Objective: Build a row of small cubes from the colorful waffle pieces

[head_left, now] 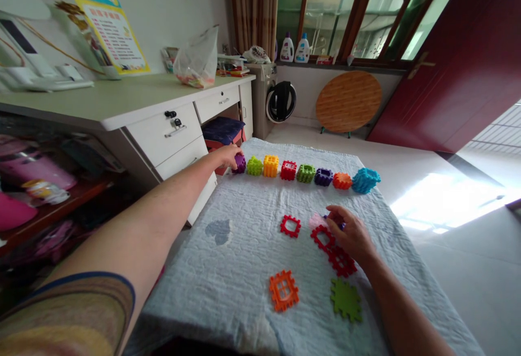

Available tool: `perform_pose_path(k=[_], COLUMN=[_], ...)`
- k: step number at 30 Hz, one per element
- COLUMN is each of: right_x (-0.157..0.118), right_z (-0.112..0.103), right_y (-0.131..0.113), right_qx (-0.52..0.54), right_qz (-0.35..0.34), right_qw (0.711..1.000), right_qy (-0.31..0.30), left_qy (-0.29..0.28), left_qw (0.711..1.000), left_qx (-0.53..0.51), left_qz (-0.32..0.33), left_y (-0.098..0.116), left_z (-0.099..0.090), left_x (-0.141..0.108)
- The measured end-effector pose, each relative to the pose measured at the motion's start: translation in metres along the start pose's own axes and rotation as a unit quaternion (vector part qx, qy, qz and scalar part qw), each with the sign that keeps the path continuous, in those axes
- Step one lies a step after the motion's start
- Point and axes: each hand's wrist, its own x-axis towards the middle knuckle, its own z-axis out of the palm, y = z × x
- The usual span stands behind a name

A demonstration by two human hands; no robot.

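At the left end of a row of stacked toy building pieces, my left hand (230, 157) is closed around the purple stack (240, 164). Its fingertips are partly hidden. Nearer to me, my right hand (350, 231) curls over a small purple piece (342, 226), most of which is covered by the fingers. Beside that hand lie a pale pink piece (316, 221), a red frame piece (323, 238) and a red window piece (342, 261). Another red frame piece (290, 226) is further left. An orange window piece (284, 291) and a green toothed piece (345, 300) lie closer.
Light green, yellow, red, green, dark purple, orange and blue stacks (366, 180) continue the row on the cloth-covered table (244, 236). Left stands a desk (134, 93) with drawers and a plastic bag (198, 60). Behind are a washing machine (262, 87) and a round wooden board (349, 101).
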Motion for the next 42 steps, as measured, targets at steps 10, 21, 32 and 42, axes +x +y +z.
perform_pose_path(k=[10,21,32,42], right_x=[0.0,0.0,0.003,0.005], right_z=[-0.001,0.001,-0.006,-0.008], right_y=[-0.002,0.003,0.001,0.021], right_qx=[-0.011,-0.005,0.009,-0.055], right_qz=[0.004,0.005,0.021,0.039], right_qw=[1.0,1.0,0.998,0.996], right_qy=[-0.002,-0.001,0.065,0.057], left_qy=[-0.057,-0.032,0.231,0.054], left_qw=[0.997,0.998,0.969,0.944], left_qx=[-0.025,-0.009,-0.05,-0.284], left_qz=[-0.038,-0.061,0.067,0.157], left_y=[0.001,0.007,0.099,0.217], left_z=[0.003,0.003,0.004,0.034], left_x=[0.014,0.003,-0.075,-0.139])
